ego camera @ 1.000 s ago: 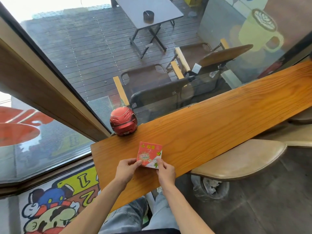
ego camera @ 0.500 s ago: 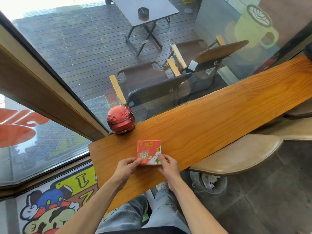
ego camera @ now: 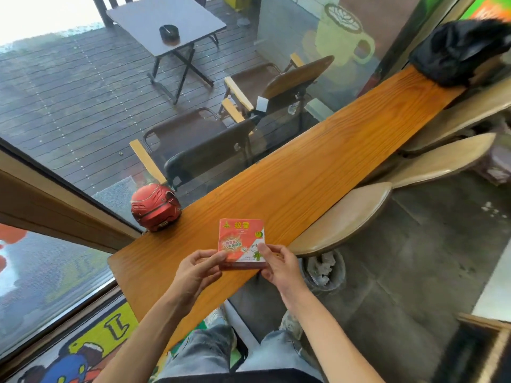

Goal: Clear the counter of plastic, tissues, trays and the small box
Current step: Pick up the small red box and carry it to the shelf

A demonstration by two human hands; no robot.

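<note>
Small box (ego camera: 242,242) just right of red helmet (ego camera: 155,207), above counter (ego camera: 304,172) near edge. Left hand (ego camera: 197,272), right hand (ego camera: 279,268) pinch lower corners. Lift level, both grips even; carry clear of helmet.

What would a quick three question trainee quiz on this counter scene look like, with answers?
1. True or false: both hands hold the small box.
2. Which sits at the counter's far end: A) black bag, B) tray, C) cup?
3. What red thing stands by the window near the box?

Key:
1. True: left hand and right hand pinch its near corners.
2. A, the black bag.
3. The helmet.
</note>
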